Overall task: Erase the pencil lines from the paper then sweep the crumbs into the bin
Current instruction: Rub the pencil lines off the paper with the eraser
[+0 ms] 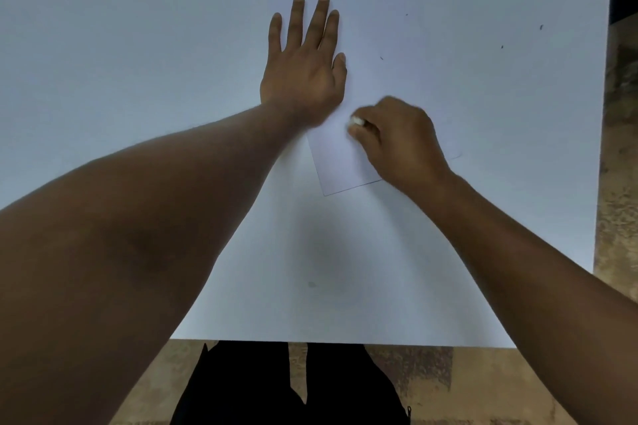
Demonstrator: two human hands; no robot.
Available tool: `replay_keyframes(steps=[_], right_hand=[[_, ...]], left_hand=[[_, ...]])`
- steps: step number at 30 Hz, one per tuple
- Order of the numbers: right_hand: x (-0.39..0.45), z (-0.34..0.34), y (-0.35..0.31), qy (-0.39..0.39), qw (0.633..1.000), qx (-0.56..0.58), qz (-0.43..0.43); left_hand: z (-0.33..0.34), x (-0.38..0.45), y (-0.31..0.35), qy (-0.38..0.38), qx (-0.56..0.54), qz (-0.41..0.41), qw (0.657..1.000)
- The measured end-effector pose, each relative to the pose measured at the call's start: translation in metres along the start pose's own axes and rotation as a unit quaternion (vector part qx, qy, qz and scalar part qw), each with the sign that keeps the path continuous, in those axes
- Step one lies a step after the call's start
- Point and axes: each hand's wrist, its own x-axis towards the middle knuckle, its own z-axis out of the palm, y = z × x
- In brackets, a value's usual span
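A small white sheet of paper point(340, 162) lies on the white table point(138, 45), its near corner showing between my hands. My left hand point(303, 69) lies flat with fingers straight, pressing down the paper's far left part. My right hand point(397, 138) is curled and pinches a small white eraser point(356, 121) against the paper. The hand is slightly blurred. No pencil lines are plain to see on the bare part of the paper. A few dark crumbs point(381, 58) lie on the table to the right of the hands.
More dark specks point(541, 27) are scattered toward the table's right side. The right table edge point(602, 148) borders a mottled brown floor point(618, 166). The near edge runs along the bottom, with my dark trousers point(276, 390) below it. No bin is in view.
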Motion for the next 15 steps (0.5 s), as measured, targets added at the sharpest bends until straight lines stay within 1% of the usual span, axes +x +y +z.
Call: replay_keyframes(steps=[3, 6, 9, 11, 12, 14, 15], right_hand=[[0.015, 0.013, -0.011, 0.011, 0.999, -0.045, -0.019], [-0.015, 0.018, -0.012, 0.008, 0.998, -0.047, -0.040], [-0.052, 0.013, -0.010, -0.037, 0.998, -0.023, -0.044], [-0.055, 0.008, -0.007, -0.075, 0.997, 0.010, -0.028], [-0.049, 0.005, -0.006, -0.080, 0.996, 0.030, -0.020], [-0.027, 0.002, -0.001, -0.050, 0.997, 0.056, -0.004], [-0.014, 0.002, 0.000, -0.030, 0.998, 0.049, 0.003]], left_hand=[[0.002, -0.001, 0.001, 0.000, 0.011, -0.007, 1.000], [0.002, 0.000, 0.002, -0.006, 0.012, -0.010, 1.000], [0.000, 0.002, 0.002, -0.004, 0.003, -0.010, 1.000], [0.000, 0.001, 0.002, -0.002, 0.003, -0.010, 1.000], [0.000, 0.001, 0.002, -0.002, 0.003, -0.009, 1.000], [0.001, 0.000, 0.002, -0.005, 0.002, -0.008, 1.000], [0.001, 0.001, 0.002, -0.006, 0.003, -0.008, 1.000]])
